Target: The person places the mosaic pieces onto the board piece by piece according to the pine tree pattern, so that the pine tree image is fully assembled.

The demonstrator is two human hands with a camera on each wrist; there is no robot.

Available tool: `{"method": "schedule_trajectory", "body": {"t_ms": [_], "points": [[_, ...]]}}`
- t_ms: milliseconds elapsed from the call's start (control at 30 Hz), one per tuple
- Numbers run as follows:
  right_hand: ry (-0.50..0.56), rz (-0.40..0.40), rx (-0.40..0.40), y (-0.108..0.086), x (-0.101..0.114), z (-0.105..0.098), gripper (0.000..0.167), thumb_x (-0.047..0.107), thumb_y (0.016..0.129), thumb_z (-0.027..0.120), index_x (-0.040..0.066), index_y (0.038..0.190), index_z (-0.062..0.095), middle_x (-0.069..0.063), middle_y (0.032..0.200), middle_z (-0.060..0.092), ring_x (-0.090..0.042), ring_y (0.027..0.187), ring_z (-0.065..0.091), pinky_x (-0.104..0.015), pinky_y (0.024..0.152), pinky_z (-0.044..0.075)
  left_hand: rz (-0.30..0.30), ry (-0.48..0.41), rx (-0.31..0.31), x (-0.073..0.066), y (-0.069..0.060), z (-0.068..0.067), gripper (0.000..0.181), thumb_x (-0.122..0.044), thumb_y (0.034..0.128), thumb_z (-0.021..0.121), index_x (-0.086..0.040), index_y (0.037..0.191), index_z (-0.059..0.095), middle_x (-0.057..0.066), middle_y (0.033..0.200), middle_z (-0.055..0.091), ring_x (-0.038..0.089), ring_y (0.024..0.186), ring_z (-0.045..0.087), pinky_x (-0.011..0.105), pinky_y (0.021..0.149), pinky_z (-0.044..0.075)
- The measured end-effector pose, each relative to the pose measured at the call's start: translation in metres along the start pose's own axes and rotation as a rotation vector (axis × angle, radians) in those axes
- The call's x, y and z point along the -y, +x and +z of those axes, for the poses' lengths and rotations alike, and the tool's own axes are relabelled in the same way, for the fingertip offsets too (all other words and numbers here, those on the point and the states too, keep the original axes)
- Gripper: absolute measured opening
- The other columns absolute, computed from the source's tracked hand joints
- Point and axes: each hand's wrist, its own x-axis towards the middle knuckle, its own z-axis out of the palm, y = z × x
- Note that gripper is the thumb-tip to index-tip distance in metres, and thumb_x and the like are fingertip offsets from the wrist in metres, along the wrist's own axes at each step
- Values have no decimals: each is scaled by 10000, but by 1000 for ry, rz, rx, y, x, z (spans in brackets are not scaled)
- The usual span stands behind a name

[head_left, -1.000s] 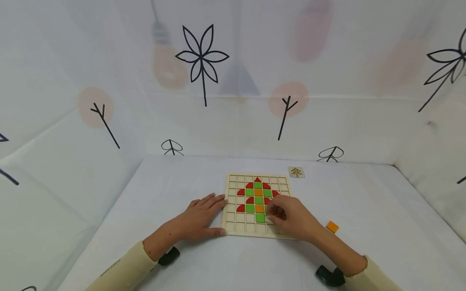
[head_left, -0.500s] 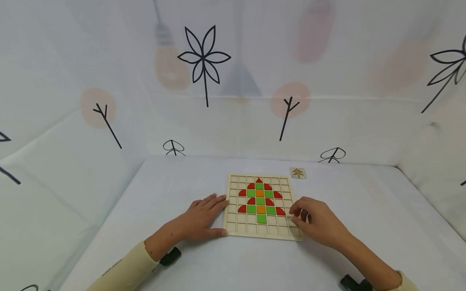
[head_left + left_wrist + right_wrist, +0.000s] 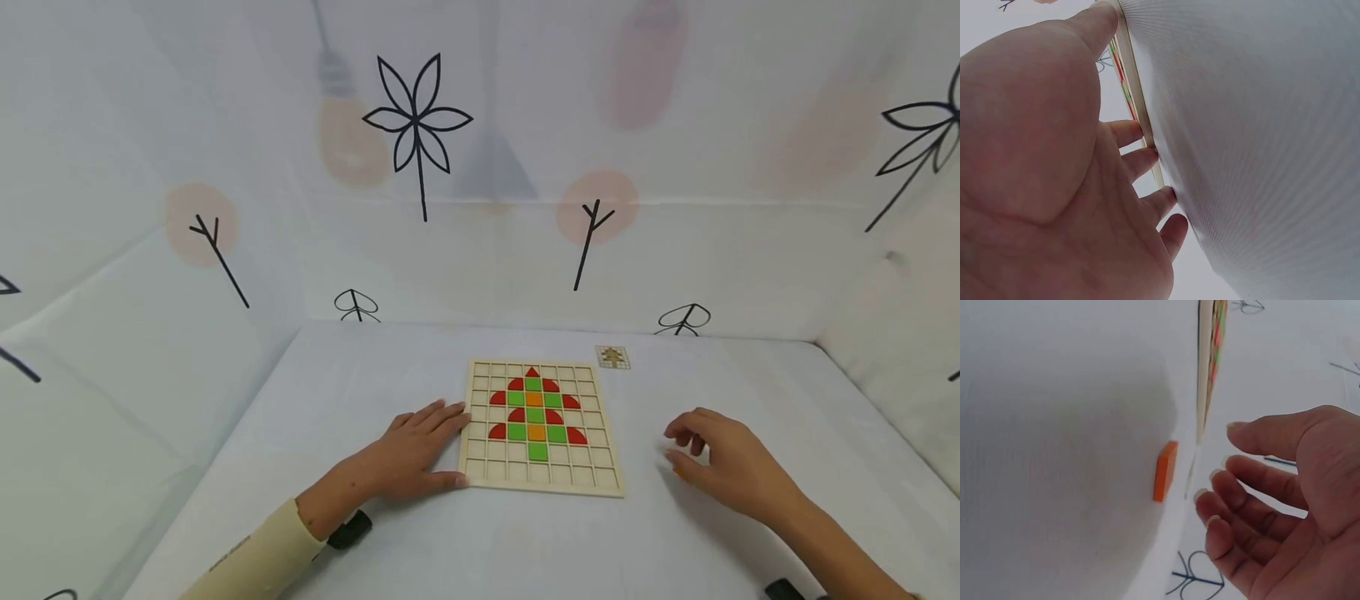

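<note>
A light wooden grid board point(image 3: 480, 471) lies on the white table, its cells partly filled with red, green and orange tiles in a tree shape. My left hand point(image 3: 411, 450) rests flat at the board's left edge, fingers spread, thumb and fingertips touching the rim. To the right of the board, my right hand point(image 3: 731, 462) hovers over the table with loosely bent fingers and nothing between them. Beneath it lies an orange square tile point(image 3: 1165, 472), mostly hidden by the hand in the head view; the right wrist view shows it apart from the fingertips.
A small pattern card point(image 3: 612, 357) with a tree picture lies behind the board's far right corner. White cloth walls point(image 3: 480, 258) printed with plants stand at the back and sides of the table.
My right hand has moved right, away from the board, to above the orange tile. A red quarter-round tile now shows at the lower right of the tree. My left hand has stayed put.
</note>
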Motion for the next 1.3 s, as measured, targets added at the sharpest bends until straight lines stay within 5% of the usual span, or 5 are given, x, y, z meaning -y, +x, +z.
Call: {"method": "schedule_trajectory", "body": {"t_ms": [367,533,867,1300], "points": [[-6,91,206,-12,-23,-14,312,176,809,917,98,1017,699,57,898,610,-4,685,467,-244,608,459,-2,13,-4,-1,-1,-1,910,-703,979,602,-229,1689,287,-11,1763,239,316,1634,174,604,1231,288],[10,85,220,-11,-26,-12,241,116,826,891,121,976,703,75,896,639,-16,738,508,-252,636,484,4,30,-13,0,-1,2,914,-719,980,582,-232,1691,278,-17,1764,234,309,1634,174,597,1229,294],[38,233,342,1,-25,-9,185,45,860,825,97,982,697,26,916,639,-158,809,551,-254,654,488,2,17,-4,2,0,3,933,-727,975,584,-229,1696,264,-22,1771,207,307,1637,161,602,1238,273],[116,159,316,-3,-18,-8,236,-3,862,813,146,947,652,59,889,622,-74,810,543,-244,702,503,-8,20,6,1,0,3,940,-733,972,582,-242,1701,248,-31,1777,186,302,1642,140,606,1246,257]]}}
